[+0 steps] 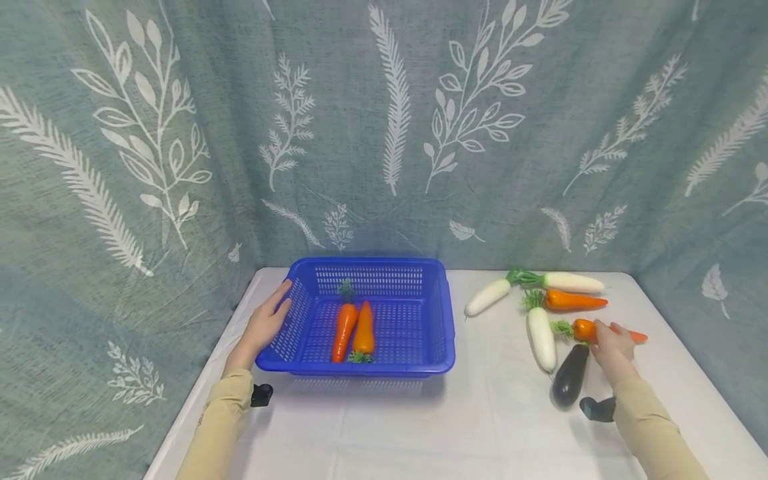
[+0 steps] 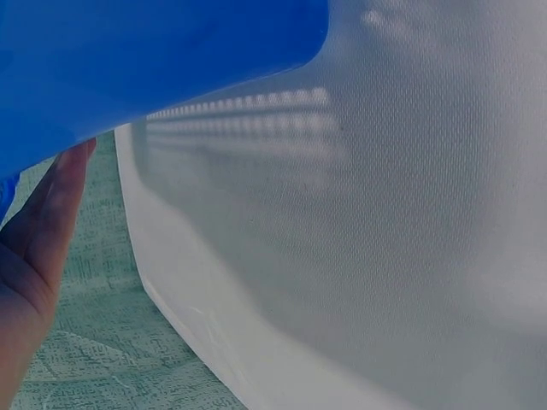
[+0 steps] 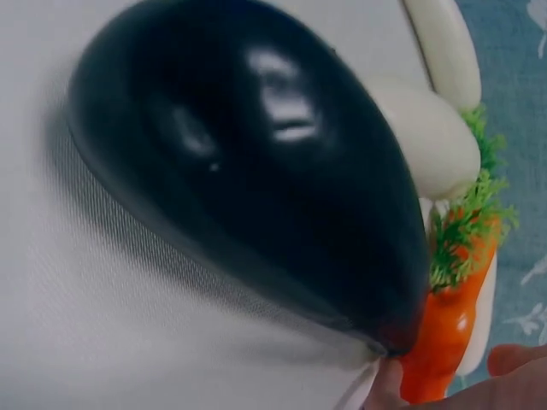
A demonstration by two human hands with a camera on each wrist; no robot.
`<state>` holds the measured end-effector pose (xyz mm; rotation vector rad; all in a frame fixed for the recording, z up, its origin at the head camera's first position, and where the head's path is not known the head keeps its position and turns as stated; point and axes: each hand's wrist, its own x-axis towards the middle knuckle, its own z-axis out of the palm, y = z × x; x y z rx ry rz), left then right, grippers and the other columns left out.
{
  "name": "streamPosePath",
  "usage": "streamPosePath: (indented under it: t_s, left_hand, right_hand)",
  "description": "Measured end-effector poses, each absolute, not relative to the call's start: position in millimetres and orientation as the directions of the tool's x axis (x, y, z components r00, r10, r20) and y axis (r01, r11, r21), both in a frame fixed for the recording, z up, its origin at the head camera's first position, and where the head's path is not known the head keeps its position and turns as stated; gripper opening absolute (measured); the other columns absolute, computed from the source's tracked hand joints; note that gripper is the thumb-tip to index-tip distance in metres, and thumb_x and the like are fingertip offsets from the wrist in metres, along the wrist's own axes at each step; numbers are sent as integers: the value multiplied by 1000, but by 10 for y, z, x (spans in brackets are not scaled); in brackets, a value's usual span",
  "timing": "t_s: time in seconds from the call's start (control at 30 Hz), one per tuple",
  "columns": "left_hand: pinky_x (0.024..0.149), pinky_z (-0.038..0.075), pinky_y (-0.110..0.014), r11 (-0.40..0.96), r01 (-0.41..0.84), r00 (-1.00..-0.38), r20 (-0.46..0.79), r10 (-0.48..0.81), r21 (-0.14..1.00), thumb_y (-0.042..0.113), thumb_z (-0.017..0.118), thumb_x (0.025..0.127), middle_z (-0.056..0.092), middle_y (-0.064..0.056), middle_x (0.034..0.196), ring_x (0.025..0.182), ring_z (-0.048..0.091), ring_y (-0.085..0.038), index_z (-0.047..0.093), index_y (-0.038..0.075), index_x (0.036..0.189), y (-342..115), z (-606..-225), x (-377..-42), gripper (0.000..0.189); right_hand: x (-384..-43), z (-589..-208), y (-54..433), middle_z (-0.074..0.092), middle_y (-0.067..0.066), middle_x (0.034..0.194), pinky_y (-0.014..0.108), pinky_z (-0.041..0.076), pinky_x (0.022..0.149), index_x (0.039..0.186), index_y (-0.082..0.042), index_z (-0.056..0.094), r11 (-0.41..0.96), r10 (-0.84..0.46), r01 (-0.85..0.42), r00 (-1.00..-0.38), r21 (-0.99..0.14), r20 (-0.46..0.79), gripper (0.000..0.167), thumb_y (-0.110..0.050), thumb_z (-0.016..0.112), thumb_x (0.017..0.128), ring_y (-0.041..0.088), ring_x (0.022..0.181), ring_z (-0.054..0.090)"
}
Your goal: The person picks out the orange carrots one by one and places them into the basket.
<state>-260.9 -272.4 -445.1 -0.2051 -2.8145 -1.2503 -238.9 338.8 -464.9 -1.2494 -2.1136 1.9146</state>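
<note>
My left hand [image 1: 266, 325] rests against the left side of a blue plastic basket [image 1: 360, 369], its fingers straight along the rim. The left wrist view shows those fingers [image 2: 61, 196] meeting the smooth blue wall [image 2: 171, 60]. Inside the basket lie two toy carrots [image 1: 345, 330] with green tops. On the right, my right hand [image 1: 613, 347] pinches another orange carrot [image 1: 583, 330] lying on the table. In the right wrist view, that carrot [image 3: 440, 342] shows between thumb and finger. A dark eggplant [image 1: 571, 377] lies just beside the hand, its stem end close to the thumb.
White radishes [image 1: 542, 340] lie left of the right hand and behind it. Another carrot [image 1: 575, 301] lies behind the gripped one. The white table [image 1: 420, 427] meets a leaf-patterned green curtain [image 1: 372, 133] at the back and sides.
</note>
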Motion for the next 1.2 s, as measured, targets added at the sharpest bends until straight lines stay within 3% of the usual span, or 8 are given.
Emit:
streamPosePath:
  t_s: [0.33, 0.57, 0.9, 1.2]
  left_hand:
    - [118, 16, -53, 666, 147, -989, 114, 93, 731, 16, 35, 107, 21, -22, 158, 144, 19, -42, 26, -3, 152, -2730, -4486, -2618, 49]
    - [118, 17, -54, 669, 165, -986, 133, 100, 725, 16, 36, 107, 22, -22, 157, 143, 20, -43, 26, -4, 151, -2736, -4517, -2614, 49]
    - [118, 17, -54, 675, 168, -986, 137, 100, 718, 17, 35, 107, 22, -22, 157, 143, 21, -43, 27, -4, 151, -2733, -4533, -2626, 50]
    - [118, 17, -53, 672, 174, -984, 146, 98, 720, 15, 36, 107, 23, -23, 157, 143, 21, -43, 28, -4, 151, -2736, -4533, -2630, 49]
  right_hand:
    - [-2362, -4710, 3418, 8, 27, 159, 41, 30, 114, 155, -1, 7, -17, 528, 508, -727, -861, -439, 75, -37, 43, 100, 37, 143, 27]
    - [-2341, -4728, 3387, 24, 35, 149, 39, 46, 103, 152, 5, 16, 157, 571, 535, -735, -830, -365, 77, -41, 44, 98, 39, 122, 45]
    - [-2357, -4747, 3385, 26, 33, 149, 33, 49, 100, 152, 4, 20, 104, 599, 543, -703, -833, -383, 73, -39, 46, 98, 36, 121, 47]
    - [-2498, -4956, 3526, 22, 28, 155, 43, 38, 110, 155, -4, 18, 67, 606, 561, -679, -825, -413, 76, -46, 46, 99, 38, 133, 40]
